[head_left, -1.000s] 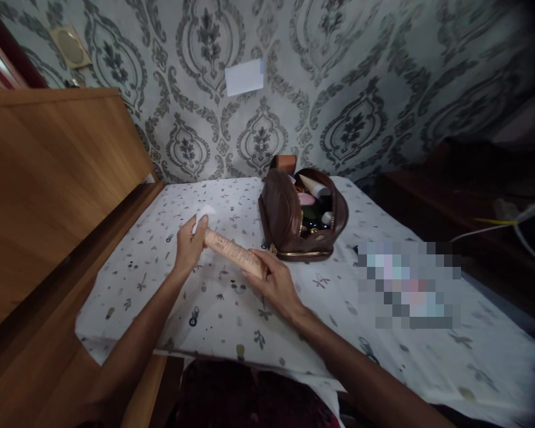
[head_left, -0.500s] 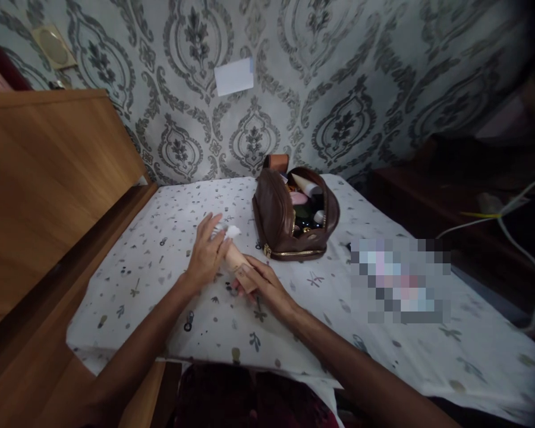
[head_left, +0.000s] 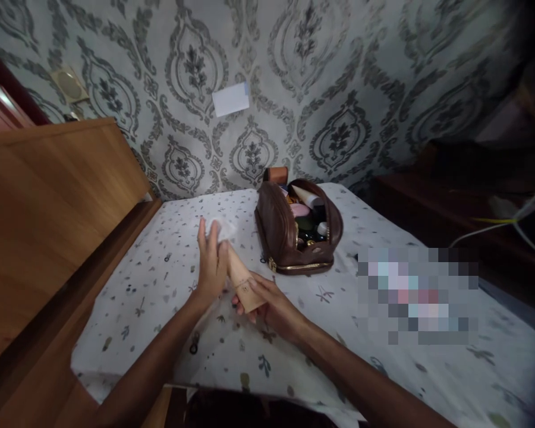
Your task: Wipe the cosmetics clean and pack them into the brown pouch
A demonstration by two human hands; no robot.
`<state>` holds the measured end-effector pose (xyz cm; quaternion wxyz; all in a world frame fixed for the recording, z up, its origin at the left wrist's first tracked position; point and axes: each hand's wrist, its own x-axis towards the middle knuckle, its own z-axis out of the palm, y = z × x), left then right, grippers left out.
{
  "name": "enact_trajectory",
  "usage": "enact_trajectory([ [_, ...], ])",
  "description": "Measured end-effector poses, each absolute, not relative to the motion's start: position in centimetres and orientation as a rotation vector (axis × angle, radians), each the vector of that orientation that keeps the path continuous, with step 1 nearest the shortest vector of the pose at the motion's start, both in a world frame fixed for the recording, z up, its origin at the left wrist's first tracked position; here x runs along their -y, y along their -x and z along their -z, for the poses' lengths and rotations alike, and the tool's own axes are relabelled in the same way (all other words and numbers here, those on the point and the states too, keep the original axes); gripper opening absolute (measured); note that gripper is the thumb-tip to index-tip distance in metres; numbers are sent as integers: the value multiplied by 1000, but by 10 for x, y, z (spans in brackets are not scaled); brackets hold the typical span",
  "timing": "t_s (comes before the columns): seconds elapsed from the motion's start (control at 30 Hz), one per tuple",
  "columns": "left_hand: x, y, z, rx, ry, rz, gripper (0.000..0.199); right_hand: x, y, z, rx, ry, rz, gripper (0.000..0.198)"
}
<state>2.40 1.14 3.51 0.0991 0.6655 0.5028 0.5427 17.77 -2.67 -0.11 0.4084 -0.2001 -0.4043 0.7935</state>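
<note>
My right hand (head_left: 276, 306) is wrapped round the lower part of a beige cosmetic tube (head_left: 238, 270), which slants up to the left and bears small dark print. My left hand (head_left: 211, 261) is at the tube's upper end, fingers pointing away from me. Between its fingers is a thin white tissue-like piece (head_left: 225, 229), smeared by motion; its exact kind cannot be made out. Just beyond the hands, to the right, a brown toiletry bag (head_left: 274, 223) stands unzipped. Inside it show a white tube (head_left: 304, 196), a pink item (head_left: 299, 210) and dark bottles.
A white patterned cloth (head_left: 160, 285) covers the table. On its right lies a pixelated, unreadable area (head_left: 414, 297). A wooden cabinet (head_left: 62, 196) borders the left side, and a patterned wall (head_left: 254, 142) with a white card (head_left: 230, 100) is behind. Pale cables (head_left: 481, 229) hang at right.
The view has tilted up slightly. My left fingers have straightened and the white piece has spread beyond the tube's end. My right hand keeps its hold on the tube.
</note>
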Motion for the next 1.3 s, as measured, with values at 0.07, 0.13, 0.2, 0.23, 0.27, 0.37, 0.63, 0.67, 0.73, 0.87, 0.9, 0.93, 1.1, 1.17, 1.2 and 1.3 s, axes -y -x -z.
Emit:
enact_trajectory([
  [0.07,-20,-23,-48,-1454,-1558,-1662,50,27,-177,3,1052,508,-2002,59],
  [0.13,-19,-28,-57,-1319,-1185,-1642,52,26,-175,5,1090,522,-1980,59],
  [0.2,-11,-37,-59,-1201,-962,-1581,52,26,-175,6,1141,556,-1920,57],
  [0.23,-5,-42,-57,-1176,-912,-1542,52,25,-175,5,1168,575,-1877,55],
  [0.27,2,-47,-54,-1167,-895,-1493,52,25,-175,5,1199,592,-1828,53],
  [0.37,23,-58,-37,-1162,-932,-1319,50,25,-178,5,1364,712,-1585,46],
  [0.63,21,-52,-20,-1201,-962,-1345,45,36,-179,13,1892,897,-948,33],
  [0.67,17,-47,-24,-1222,-989,-1351,44,36,-179,13,1937,850,-928,36],
  [0.73,12,-36,-33,-1279,-1125,-1298,39,35,-181,11,1985,784,-908,36],
  [0.87,5,-4,-58,-1516,-1872,-801,21,30,-186,8,1762,882,-935,34],
  [0.9,4,4,-62,-1584,-2100,-638,20,28,-187,8,1677,922,-945,39],
  [0.93,4,11,-65,-1623,-2303,-477,22,26,-187,9,1611,953,-956,47],
  [1.1,7,26,-52,-1475,-2741,-31,31,19,-186,14,1631,982,-955,43],
  [1.17,12,19,-40,-1436,-2756,-91,37,17,-185,17,1636,989,-973,32],
  [1.2,15,14,-34,-1426,-2761,-163,41,16,-184,18,1627,995,-997,28],
  [1.3,25,-4,-20,-1399,-2801,-368,52,14,-184,19,1622,1070,-1042,18],
])
